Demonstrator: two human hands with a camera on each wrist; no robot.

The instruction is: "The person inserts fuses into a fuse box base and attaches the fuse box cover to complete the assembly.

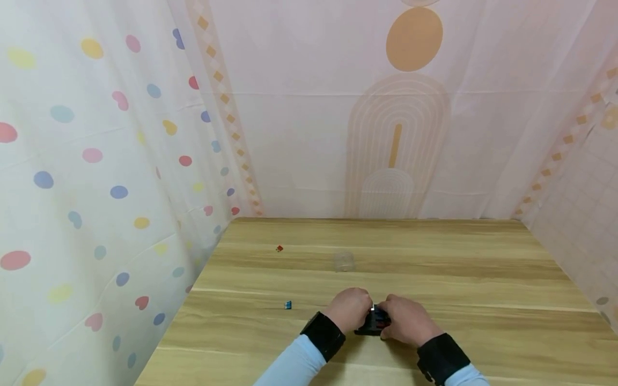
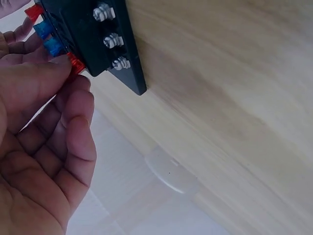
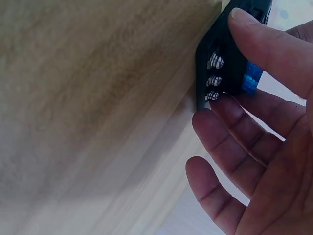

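On the table sits a black fuse block (image 1: 370, 326) with metal screw terminals along its side. My left hand (image 1: 348, 309) pinches a red blade fuse (image 2: 76, 64) between thumb and forefinger at the block's end. Two blue blade fuses (image 2: 48, 39) and another red fuse (image 2: 33, 13) stand in the same row. My right hand (image 1: 409, 320) steadies the block, its thumb on top and its fingers curled around the far side, as the right wrist view shows. One blue fuse (image 3: 252, 78) shows between its thumb and fingers.
A small blue fuse (image 1: 288, 305) lies on the wooden table (image 1: 232, 332) to the left of my hands. Farther back is a small red piece (image 1: 279, 249), with a clear plastic cover (image 1: 344, 261) beyond the block. Curtains hang behind the table and along its sides.
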